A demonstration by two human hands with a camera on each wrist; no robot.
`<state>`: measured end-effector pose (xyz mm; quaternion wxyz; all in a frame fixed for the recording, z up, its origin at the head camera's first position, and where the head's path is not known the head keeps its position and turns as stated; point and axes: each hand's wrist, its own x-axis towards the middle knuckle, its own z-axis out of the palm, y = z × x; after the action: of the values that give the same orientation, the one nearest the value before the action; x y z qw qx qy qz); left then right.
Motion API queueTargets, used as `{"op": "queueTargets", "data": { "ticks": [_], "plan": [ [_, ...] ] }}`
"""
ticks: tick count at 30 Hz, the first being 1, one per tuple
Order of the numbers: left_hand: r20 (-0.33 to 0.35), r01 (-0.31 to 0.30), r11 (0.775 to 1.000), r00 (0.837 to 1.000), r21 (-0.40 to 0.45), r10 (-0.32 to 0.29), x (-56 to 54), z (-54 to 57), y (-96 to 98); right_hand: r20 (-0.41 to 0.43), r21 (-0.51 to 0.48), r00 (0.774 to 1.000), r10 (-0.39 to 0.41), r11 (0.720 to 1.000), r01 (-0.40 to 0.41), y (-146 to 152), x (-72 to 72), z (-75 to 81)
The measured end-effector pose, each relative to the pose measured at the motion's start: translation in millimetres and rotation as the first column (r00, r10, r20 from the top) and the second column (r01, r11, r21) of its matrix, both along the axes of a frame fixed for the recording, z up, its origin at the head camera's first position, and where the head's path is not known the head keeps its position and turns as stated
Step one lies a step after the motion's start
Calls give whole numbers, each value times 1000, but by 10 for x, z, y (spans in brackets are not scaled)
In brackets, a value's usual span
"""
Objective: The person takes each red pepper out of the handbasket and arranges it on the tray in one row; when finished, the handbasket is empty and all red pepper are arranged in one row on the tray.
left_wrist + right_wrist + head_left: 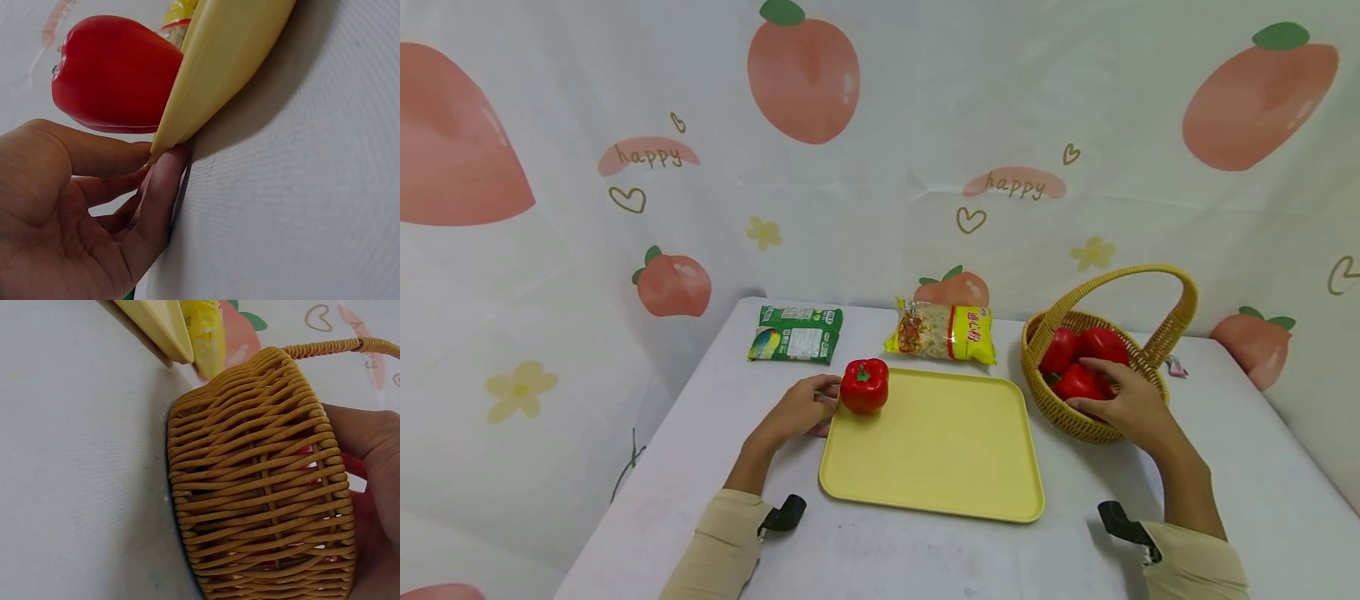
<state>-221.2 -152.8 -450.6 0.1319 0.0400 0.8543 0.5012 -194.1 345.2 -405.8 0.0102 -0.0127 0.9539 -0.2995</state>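
My left hand (802, 407) pinches the left rim of a yellow tray (936, 446) between thumb and fingers, as the left wrist view shows up close. On the tray's far left corner, right beside those fingers, stands a glossy red bell pepper (864, 387) with a green stem. My right hand (1131, 404) reaches into a wicker basket (1078, 423), thumb and fingers spread around another red bell pepper (1077, 382) there. Two more red items, one a rounded red fruit or vegetable (1102, 344), lie behind it. The basket wall hides most of that grip in the right wrist view.
Behind the tray lie a green packet (796, 333) and a yellow pasta bag (943, 331). The basket's tall handle (1120, 271) arches over its opening. A small wrapped item (1177, 367) sits to the right of the basket. A printed cloth (880, 225) hangs behind the white table (925, 554).
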Motion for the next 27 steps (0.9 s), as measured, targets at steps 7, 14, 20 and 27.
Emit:
{"op": "queueTargets", "data": {
  "ticks": [7,14,20,27],
  "plan": [
    [-5,3,1000,1000,-5,-3,24,22,1,14,39,1000,15,999,-16,-1,-11,22],
    [-9,13,1000,1000,7,-13,36,27,-9,-7,-9,1000,15,1000,-15,9,31,34],
    [-5,1,1000,1000,18,-1,36,22,-1,-61,-39,998,-2,999,0,14,104,73],
    [-7,-1,1000,1000,5,1,33,26,15,-218,-68,976,12,997,-27,35,240,182]
  ]
}}
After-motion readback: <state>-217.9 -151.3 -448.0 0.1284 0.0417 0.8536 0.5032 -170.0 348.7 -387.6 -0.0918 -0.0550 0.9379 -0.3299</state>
